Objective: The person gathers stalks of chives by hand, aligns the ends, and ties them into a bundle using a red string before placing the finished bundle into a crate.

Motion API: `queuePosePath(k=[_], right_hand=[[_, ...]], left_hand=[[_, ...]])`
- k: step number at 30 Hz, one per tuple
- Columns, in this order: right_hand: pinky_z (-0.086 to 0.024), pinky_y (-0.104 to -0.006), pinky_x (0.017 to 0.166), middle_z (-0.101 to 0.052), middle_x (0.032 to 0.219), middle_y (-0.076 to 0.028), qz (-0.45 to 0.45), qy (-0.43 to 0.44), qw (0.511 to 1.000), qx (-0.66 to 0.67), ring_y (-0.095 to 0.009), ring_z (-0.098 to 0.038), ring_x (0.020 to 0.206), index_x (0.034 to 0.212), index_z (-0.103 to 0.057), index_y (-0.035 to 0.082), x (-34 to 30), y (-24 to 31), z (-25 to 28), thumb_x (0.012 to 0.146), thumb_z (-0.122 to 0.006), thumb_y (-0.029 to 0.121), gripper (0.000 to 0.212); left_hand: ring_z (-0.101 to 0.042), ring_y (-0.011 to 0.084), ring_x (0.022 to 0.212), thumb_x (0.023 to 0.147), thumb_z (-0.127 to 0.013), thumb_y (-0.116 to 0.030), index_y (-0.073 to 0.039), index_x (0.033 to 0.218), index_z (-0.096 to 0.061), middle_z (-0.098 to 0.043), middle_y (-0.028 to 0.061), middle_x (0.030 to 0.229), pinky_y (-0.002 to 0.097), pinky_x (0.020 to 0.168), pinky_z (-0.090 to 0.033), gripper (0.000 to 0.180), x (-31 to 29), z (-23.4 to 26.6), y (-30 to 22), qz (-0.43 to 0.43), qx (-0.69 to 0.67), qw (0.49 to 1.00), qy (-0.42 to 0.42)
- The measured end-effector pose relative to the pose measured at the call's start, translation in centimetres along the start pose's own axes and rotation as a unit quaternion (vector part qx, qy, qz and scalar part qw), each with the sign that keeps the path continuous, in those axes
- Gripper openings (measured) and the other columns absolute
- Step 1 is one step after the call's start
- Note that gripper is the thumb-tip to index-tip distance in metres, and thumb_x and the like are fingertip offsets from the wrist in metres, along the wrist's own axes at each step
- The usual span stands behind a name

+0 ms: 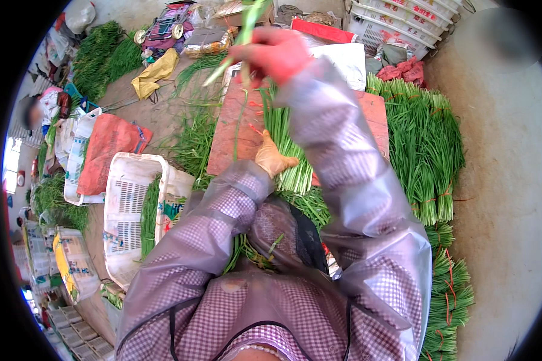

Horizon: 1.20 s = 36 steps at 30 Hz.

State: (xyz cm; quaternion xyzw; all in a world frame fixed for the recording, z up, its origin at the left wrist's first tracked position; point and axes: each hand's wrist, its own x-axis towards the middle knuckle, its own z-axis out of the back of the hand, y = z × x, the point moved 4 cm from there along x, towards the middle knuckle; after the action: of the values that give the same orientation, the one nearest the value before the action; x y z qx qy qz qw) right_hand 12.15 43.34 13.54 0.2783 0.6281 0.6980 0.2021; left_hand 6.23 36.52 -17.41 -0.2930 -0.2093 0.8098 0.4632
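On a reddish board (224,141) lies a bunch of garlic chives (285,129), long green leaves with pale stalk ends toward me. My left hand (273,156), in a tan glove, is closed round its near part, thumb across the stalks. Raised beyond the bunch, my right hand (277,55) in a red glove pinches a few loose chive blades (250,23); one thin yellowish blade trails down toward the board. Small orange-red ties (255,109) lie beside the bunch. The fingers under the bunch are hidden.
Tied chive bundles (418,141) are piled along the right wall. At left stand a white plastic crate (121,210) and another under a red sack (109,153). Loose chives (193,141) litter the floor near a yellow bag (155,73). Stacked white baskets (397,27) rise behind.
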Motion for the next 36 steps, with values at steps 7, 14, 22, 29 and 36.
queuePosePath(k=[7, 14, 22, 29, 36], right_hand=[[-0.055, -0.0325, 0.067, -0.071, 0.071, -0.004, -0.181, 0.176, 0.91, -0.329, -0.019, -0.069, 0.066, 0.11, -0.069, 0.006, 2.8, -19.0, -5.3, 0.086, -0.064, 0.025, 0.031], [-0.056, -0.031, 0.059, -0.07, 0.078, -0.013, -0.19, 0.037, 0.973, -0.128, -0.02, -0.067, 0.056, 0.121, -0.062, 0.006, 0.2, -21.5, -7.9, 0.089, -0.053, 0.015, 0.034], [-0.049, -0.0284, 0.048, -0.071, 0.084, -0.008, -0.122, -0.003, 0.973, 0.194, -0.014, -0.063, 0.056, 0.122, -0.058, 0.005, -0.9, -16.2, -9.2, 0.097, -0.049, 0.019, 0.031], [-0.053, -0.0291, 0.072, -0.069, 0.102, -0.011, 0.072, -0.005, 0.981, -0.18, -0.019, -0.068, 0.088, 0.131, -0.053, 0.008, 0.2, -16.8, -9.4, 0.098, -0.052, 0.022, 0.035], [-0.051, -0.0296, 0.054, -0.07, 0.081, -0.011, -0.246, -0.041, 0.968, -0.035, -0.018, -0.067, 0.063, 0.107, -0.064, -0.001, -9.5, -15.0, 5.4, 0.092, -0.048, 0.017, 0.028]], left_hand=[[-0.05, 0.0385, 0.123, 0.056, -0.086, -0.041, 0.007, 0.147, 0.0, -0.046, 0.0317, 0.134, 0.0371, 0.104, -0.04, 0.135, -0.4, -0.3, -1.8, -0.025, -0.055, 0.998, -0.025], [-0.049, 0.0385, 0.123, 0.056, -0.086, -0.041, 0.008, 0.147, 0.0, -0.046, 0.0318, 0.134, 0.0373, 0.104, -0.04, 0.134, -1.8, 1.4, -1.6, 0.009, -0.058, 0.998, -0.023], [-0.049, 0.0385, 0.123, 0.056, -0.086, -0.041, 0.008, 0.147, -0.001, -0.045, 0.0319, 0.134, 0.0376, 0.104, -0.04, 0.134, -3.1, 0.2, -1.7, -0.015, -0.076, 0.997, -0.012], [-0.049, 0.0385, 0.124, 0.056, -0.086, -0.041, 0.008, 0.147, -0.001, -0.045, 0.032, 0.134, 0.0377, 0.104, -0.04, 0.134, -2.3, -0.8, -1.8, -0.045, -0.082, 0.996, -0.01], [-0.048, 0.0379, 0.125, 0.056, -0.087, -0.04, 0.009, 0.147, -0.001, -0.044, 0.032, 0.135, 0.0372, 0.106, -0.039, 0.134, -1.9, 1.9, -2.6, 0.018, -0.048, 0.998, 0.037]])
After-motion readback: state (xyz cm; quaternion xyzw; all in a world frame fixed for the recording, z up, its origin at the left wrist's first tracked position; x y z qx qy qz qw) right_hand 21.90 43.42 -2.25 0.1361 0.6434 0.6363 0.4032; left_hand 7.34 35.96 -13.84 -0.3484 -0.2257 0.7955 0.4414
